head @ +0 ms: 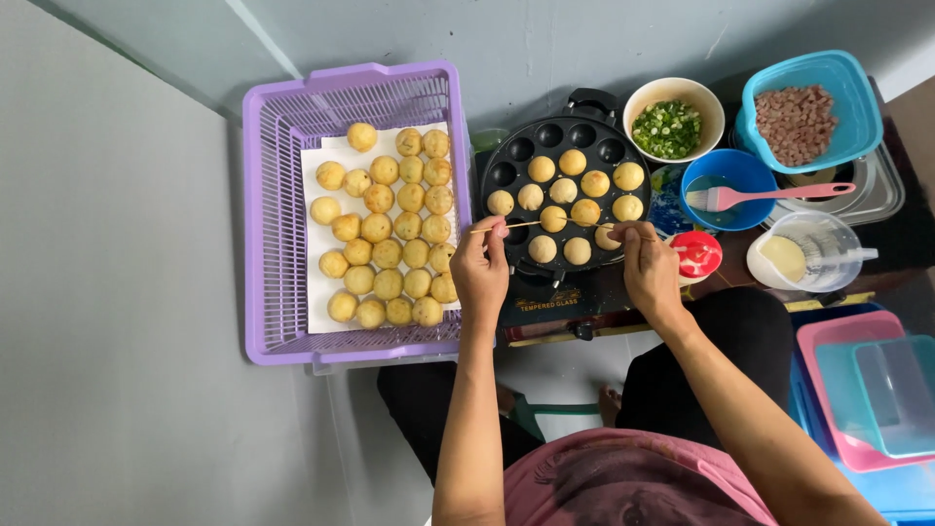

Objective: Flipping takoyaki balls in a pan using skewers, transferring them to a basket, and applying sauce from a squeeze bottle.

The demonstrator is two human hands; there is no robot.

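Grey floor and a pale wall frame a low cooking spot seen from above, where a seated person works over a round black cast pan with many half-sphere wells (pixel 563 146). Golden-brown dough balls (pixel 572 162) fill the pan's middle and near wells; the far wells sit empty. The left hand (pixel 480 268), at the pan's near-left edge, pinches a thin wooden skewer (pixel 521 225) lying level across the near balls. The right hand (pixel 648 265), at the pan's near-right edge, pinches a second thin stick, its tip close to a ball; the exact contact is too small to tell. Left of the pan stands a lilac plastic basket (pixel 268 224) lined with white paper and packed with finished balls. Right of the pan are a white bowl of chopped green onion (pixel 672 127) and a blue bowl holding a pink silicone brush (pixel 726 198). Turning well likely calls for light pokes at each ball's rim, rolling it within its well.
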